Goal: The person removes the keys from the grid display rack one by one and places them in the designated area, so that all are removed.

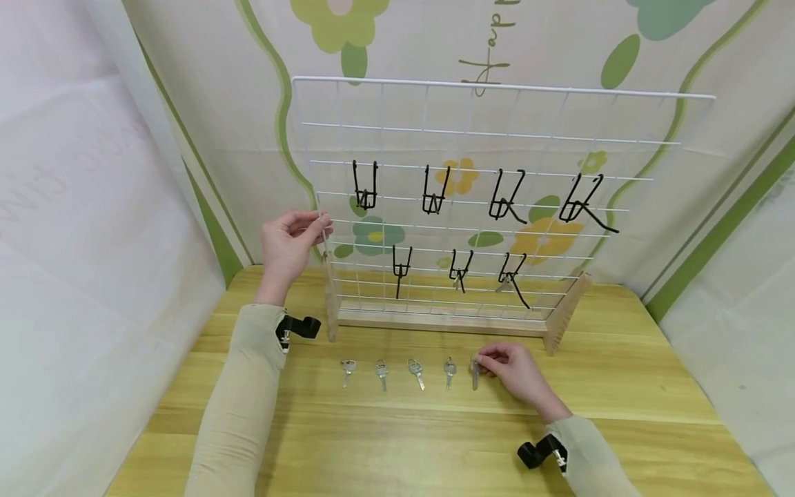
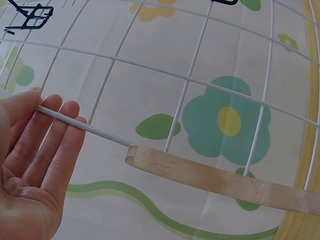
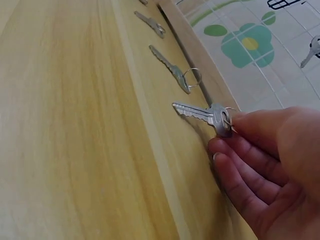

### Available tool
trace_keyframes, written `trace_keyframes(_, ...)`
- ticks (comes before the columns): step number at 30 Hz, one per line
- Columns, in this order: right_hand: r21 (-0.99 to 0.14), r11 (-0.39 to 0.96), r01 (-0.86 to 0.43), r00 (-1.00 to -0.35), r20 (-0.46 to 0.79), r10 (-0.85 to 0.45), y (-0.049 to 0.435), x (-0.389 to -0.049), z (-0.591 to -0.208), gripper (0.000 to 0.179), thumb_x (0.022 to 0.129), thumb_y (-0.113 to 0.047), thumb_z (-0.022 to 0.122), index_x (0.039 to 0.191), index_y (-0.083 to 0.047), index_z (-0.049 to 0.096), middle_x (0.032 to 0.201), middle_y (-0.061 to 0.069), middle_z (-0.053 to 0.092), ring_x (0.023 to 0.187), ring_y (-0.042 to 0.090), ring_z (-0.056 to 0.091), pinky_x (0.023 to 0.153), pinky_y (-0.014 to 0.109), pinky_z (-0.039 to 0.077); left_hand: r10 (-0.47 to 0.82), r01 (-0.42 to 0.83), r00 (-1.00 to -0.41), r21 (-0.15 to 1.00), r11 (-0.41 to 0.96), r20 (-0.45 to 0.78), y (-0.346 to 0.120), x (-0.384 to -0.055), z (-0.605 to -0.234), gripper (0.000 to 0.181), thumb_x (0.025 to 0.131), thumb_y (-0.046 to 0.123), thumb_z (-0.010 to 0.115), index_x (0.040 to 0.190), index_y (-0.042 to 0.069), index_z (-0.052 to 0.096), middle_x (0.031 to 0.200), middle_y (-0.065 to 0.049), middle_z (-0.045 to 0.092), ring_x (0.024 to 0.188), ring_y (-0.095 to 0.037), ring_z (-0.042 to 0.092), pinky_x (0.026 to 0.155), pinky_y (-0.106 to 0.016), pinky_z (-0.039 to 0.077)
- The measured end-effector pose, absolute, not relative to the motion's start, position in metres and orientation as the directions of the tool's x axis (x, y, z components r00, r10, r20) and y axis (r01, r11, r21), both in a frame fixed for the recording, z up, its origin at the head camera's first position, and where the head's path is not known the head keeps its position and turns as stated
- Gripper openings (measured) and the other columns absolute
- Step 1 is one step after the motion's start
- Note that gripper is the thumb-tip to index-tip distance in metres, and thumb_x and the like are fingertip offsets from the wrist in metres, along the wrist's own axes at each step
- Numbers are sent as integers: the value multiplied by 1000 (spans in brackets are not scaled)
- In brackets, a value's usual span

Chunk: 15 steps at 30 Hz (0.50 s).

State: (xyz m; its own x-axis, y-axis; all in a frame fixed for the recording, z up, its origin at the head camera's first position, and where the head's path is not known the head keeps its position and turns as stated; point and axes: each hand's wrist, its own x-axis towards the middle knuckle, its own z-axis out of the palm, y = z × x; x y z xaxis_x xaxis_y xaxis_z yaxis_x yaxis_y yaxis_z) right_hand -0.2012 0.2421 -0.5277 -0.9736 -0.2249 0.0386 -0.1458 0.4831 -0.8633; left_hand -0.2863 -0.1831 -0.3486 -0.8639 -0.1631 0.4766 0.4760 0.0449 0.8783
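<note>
My left hand (image 1: 288,245) pinches the left edge wire of a white wire grid rack (image 1: 428,84) between thumb and fingers, just above the wooden foot (image 2: 200,177). At the front right, my right hand (image 1: 512,371) pinches a silver key (image 3: 200,114) by its small ring, the blade pointing away from the fingers. In the right wrist view that key is close over the tabletop. To its left, other silver keys with rings lie in a row, the nearest key (image 1: 450,373) beside it and another key (image 1: 416,376) further left.
Black hooks hang on the grid in two rows, among them an upper right hook (image 1: 577,210) and a lower left hook (image 1: 401,269). Keys hang on the lower middle hook (image 1: 461,266) and lower right hook (image 1: 512,269). A wooden base bar (image 1: 435,323) holds the grid on the wooden table (image 1: 397,442).
</note>
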Motion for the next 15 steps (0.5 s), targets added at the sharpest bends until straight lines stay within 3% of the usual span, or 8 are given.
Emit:
trace_keyframes(8, -764, 602, -230, -963, 88, -255, 242, -206, -530, 6, 95, -10, 74, 99, -6, 76, 89, -2, 72, 75, 12, 67, 66, 26, 58, -163, 478, -862, 876, 56, 480, -183, -286, -349, 20, 92, 11, 78, 102, -6, 74, 96, -13, 76, 80, -18, 75, 73, -28, 61)
trace_keyframes(15, -741, 623, -249, -954, 79, -288, 241, -209, -529, 4, 94, -11, 76, 98, -10, 77, 89, -5, 71, 77, 11, 65, 68, 26, 57, -160, 475, -864, 878, 56, 477, -183, -287, -349, 21, 92, 12, 78, 102, -6, 74, 96, -13, 76, 80, -18, 75, 73, -28, 61)
